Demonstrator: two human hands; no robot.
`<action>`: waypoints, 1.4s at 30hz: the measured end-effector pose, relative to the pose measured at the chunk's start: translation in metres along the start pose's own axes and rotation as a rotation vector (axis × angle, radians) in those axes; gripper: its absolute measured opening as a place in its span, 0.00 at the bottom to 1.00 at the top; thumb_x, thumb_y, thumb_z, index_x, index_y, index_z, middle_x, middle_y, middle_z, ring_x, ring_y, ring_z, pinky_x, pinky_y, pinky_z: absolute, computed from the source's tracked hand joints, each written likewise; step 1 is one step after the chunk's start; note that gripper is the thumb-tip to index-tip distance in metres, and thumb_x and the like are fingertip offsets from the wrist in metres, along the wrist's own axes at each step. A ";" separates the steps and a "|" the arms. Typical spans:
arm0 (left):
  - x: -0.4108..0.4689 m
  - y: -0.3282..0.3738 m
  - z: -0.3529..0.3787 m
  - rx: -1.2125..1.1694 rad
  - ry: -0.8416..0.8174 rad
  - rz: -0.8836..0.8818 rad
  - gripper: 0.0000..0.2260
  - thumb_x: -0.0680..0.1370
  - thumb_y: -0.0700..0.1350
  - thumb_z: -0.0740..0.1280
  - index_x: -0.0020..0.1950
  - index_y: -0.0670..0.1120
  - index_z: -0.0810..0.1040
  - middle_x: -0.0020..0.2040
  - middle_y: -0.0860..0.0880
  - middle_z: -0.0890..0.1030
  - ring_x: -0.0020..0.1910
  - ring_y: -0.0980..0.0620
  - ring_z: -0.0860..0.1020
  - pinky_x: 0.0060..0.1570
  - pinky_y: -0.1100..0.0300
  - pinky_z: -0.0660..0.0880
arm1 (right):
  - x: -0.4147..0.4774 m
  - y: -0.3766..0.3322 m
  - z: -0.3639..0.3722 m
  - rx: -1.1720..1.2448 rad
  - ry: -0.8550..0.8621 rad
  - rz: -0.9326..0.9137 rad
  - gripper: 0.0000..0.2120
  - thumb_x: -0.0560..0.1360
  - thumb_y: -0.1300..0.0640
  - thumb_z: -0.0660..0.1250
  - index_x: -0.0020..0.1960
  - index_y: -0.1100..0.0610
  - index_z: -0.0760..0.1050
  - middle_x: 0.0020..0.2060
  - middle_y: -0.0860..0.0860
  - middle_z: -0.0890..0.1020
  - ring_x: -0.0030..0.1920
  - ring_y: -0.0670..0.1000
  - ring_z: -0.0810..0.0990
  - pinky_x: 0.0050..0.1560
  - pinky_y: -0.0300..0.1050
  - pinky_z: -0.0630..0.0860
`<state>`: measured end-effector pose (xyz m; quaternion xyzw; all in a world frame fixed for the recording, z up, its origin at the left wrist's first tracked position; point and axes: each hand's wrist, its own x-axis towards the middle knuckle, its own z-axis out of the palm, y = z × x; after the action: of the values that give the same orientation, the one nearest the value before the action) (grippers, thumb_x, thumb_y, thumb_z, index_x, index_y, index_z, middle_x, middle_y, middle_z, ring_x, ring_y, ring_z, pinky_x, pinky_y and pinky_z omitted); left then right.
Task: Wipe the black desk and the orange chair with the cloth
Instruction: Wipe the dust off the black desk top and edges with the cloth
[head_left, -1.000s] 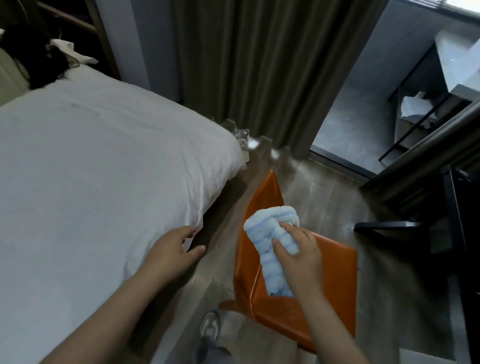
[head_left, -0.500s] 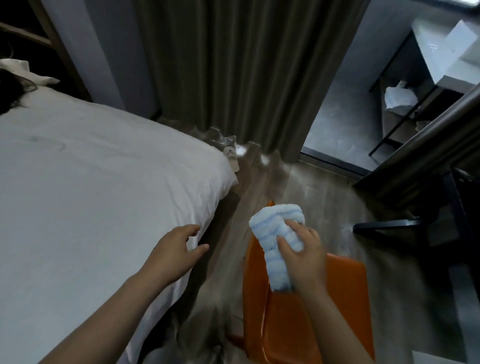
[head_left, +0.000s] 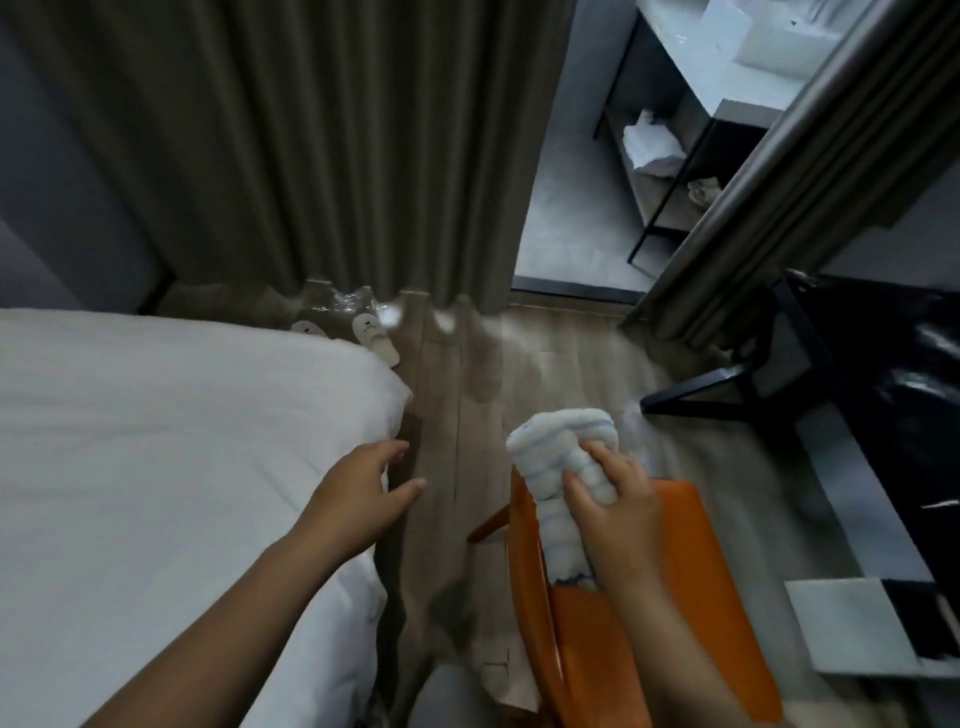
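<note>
The right hand (head_left: 618, 514) gripped a striped white-and-blue cloth (head_left: 558, 467) against the orange plastic chair (head_left: 691, 587); the left hand (head_left: 358, 493) hovered, fingers relaxed, beside the white bed (head_left: 156, 441).

blue-wht cloth (head_left: 558, 470) draped on orange chair (head_left: 696, 587)

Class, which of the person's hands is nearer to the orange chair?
Right. The right hand holds the cloth against the orange chair; the left hand hovers apart from it, beside the bed.

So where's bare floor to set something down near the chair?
Bare floor runs between the bed and the chair, up to the curtain. Slippers crowd the bed's corner; desk legs crowd the right.
</note>
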<state>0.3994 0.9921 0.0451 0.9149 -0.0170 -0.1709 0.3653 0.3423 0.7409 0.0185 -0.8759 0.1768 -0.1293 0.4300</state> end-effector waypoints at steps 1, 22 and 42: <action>0.012 0.001 0.000 0.002 -0.022 0.013 0.24 0.77 0.52 0.67 0.72 0.50 0.69 0.70 0.50 0.72 0.66 0.50 0.73 0.62 0.57 0.72 | 0.006 0.000 0.001 -0.002 0.017 0.021 0.17 0.76 0.54 0.69 0.64 0.49 0.75 0.55 0.46 0.78 0.52 0.39 0.77 0.47 0.29 0.73; 0.286 0.145 0.036 0.223 -0.340 0.339 0.25 0.76 0.54 0.68 0.72 0.51 0.68 0.68 0.52 0.73 0.65 0.55 0.72 0.61 0.59 0.72 | 0.202 0.037 -0.018 0.029 0.355 0.352 0.18 0.74 0.54 0.71 0.64 0.51 0.78 0.58 0.48 0.77 0.56 0.47 0.77 0.55 0.40 0.73; 0.489 0.291 0.085 0.307 -0.707 0.813 0.26 0.75 0.56 0.68 0.72 0.54 0.67 0.67 0.56 0.73 0.63 0.58 0.72 0.62 0.59 0.72 | 0.318 0.037 -0.027 0.033 0.835 0.710 0.14 0.75 0.52 0.69 0.60 0.42 0.77 0.55 0.42 0.76 0.51 0.35 0.76 0.52 0.37 0.74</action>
<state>0.8594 0.6460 0.0369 0.7644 -0.5145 -0.3083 0.2365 0.6124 0.5670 0.0282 -0.6300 0.6150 -0.3156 0.3541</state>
